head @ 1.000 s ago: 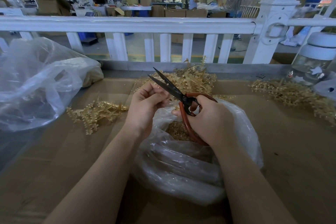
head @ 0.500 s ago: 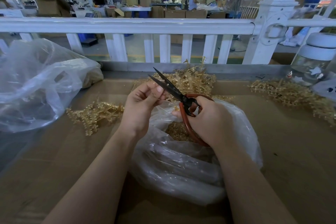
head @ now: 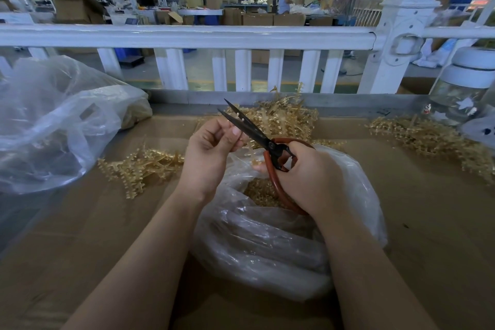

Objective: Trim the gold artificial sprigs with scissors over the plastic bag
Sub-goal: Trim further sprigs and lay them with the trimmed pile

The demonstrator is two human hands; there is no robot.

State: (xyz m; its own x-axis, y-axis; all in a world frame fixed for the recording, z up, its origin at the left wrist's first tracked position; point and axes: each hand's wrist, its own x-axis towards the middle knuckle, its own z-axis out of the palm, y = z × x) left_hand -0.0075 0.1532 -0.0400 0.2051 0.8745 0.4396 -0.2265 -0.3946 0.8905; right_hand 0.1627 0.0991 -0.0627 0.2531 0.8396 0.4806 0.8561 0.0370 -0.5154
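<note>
My right hand grips the red handles of black-bladed scissors, blades slightly parted and pointing up-left. My left hand pinches a small gold sprig beside the blades; most of the sprig is hidden by my fingers. Both hands hover over an open clear plastic bag holding gold trimmings. Piles of gold sprigs lie to the left, behind the hands and at the right.
All of this rests on a cardboard-covered table. A larger clear bag lies at the left. A white railing runs along the far edge. A glass jar with a white lid stands at the back right.
My left hand shifted slightly along the blades with the sprig; the scissors stayed in nearly the same spot with blades still a little apart.
</note>
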